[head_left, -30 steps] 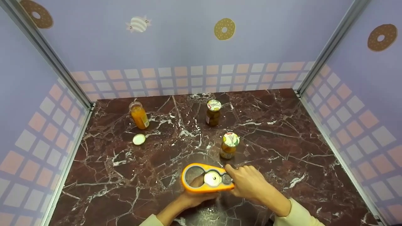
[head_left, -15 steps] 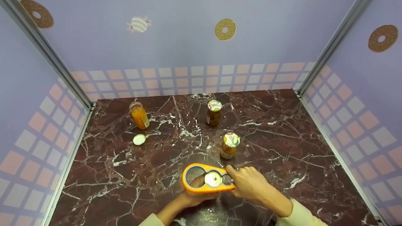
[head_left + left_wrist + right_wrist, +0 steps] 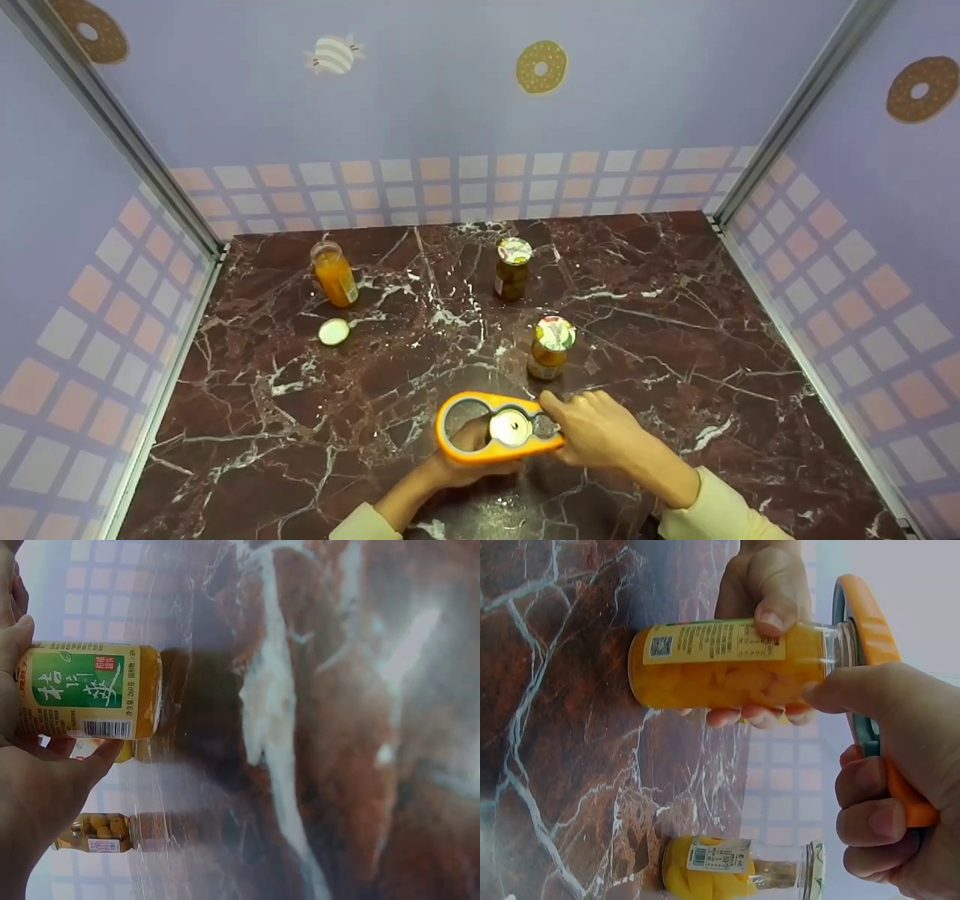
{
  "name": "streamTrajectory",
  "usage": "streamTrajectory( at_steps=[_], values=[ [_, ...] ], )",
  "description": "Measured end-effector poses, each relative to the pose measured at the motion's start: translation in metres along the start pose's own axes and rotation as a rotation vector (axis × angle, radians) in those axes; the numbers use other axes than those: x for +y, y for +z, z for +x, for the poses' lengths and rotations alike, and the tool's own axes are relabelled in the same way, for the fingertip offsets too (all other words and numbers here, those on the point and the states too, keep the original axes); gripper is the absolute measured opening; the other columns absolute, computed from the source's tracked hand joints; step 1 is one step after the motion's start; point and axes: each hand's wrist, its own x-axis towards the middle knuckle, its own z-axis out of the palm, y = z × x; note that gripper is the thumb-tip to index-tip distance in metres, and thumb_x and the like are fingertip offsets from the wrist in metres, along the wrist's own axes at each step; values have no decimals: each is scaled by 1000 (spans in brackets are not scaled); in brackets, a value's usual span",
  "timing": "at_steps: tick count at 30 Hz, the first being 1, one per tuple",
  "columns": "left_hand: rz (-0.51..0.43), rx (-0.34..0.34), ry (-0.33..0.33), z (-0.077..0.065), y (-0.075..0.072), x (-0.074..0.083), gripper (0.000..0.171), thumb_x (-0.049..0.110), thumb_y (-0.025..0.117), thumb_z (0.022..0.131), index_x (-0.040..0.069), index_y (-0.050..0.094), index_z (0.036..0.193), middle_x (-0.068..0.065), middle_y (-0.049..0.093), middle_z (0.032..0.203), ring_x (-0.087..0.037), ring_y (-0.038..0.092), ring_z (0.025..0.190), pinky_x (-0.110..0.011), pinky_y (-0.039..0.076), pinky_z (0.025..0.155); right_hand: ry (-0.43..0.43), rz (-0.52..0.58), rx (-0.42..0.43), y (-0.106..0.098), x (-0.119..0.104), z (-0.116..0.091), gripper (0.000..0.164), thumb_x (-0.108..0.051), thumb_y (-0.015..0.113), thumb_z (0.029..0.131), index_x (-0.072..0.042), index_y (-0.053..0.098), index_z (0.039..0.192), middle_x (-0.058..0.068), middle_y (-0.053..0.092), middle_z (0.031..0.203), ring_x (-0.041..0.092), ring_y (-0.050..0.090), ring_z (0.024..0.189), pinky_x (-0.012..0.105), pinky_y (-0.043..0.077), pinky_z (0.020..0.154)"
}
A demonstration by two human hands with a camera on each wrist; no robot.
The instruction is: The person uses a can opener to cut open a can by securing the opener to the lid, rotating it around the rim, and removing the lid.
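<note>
My left hand (image 3: 463, 466) grips a glass jar of orange fruit pieces (image 3: 720, 682), with a yellow and green label. The jar stands upright, its base at or very near the tabletop; contact is hard to tell. An orange jar opener (image 3: 491, 451) with grey-lined round openings lies flat over the jar's top. The pale lid (image 3: 510, 428) shows through its middle opening. At the opener's narrow end, my right hand (image 3: 600, 429) curls its fingers round the handles. In the right wrist view, that hand's thumb (image 3: 840, 688) reaches to the jar's neck.
A lidded jar of yellow fruit (image 3: 547, 360) stands just beyond my right hand. Farther back is a lidded jar with dark round pieces (image 3: 511, 281). At the left, an uncapped orange jar (image 3: 335, 279) stands behind a loose lid (image 3: 333, 331). Walls enclose the marbled table (image 3: 405, 360).
The head view has shifted very slightly. Both hands keep their grips on the jar and the opener, and the other jars stay where they were.
</note>
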Motion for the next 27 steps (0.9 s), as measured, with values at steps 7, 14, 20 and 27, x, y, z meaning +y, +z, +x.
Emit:
streamTrajectory(
  at_steps=[7, 14, 20, 27],
  values=[
    [100, -118, 62, 7, -11, 3, 59, 11, 73, 80, 2, 46, 131, -8, 56, 126, -17, 51, 116, -30, 38, 100, -62, 27, -24, 0, 10, 6, 48, -44, 73, 63, -17, 42, 88, -9, 33, 48, 14, 35, 40, 33, 31, 39],
    [199, -138, 100, 13, -24, 4, 69, 20, 78, 76, 5, 44, 134, -2, 54, 128, -12, 50, 117, -27, 39, 99, -86, 55, -64, -1, 18, 15, 48, -38, 75, 57, -20, 43, 88, -12, 35, 53, 13, 34, 43, 31, 29, 40],
    [-10, -260, -95, 15, -34, 0, 66, 21, 78, 75, 8, 48, 133, 3, 57, 124, -14, 54, 111, -29, 42, 96, -118, 64, -74, 0, 21, 22, 48, -36, 76, 55, -20, 44, 88, -11, 34, 55, 13, 35, 45, 31, 28, 40],
    [-200, -376, -361, 10, -45, 0, 35, 15, 73, 81, 5, 63, 113, -5, 66, 105, -16, 60, 89, -30, 51, 78, -190, 50, -68, 0, 23, 32, 49, -39, 76, 56, -20, 46, 89, -10, 34, 55, 12, 35, 46, 31, 29, 40]
  ],
)
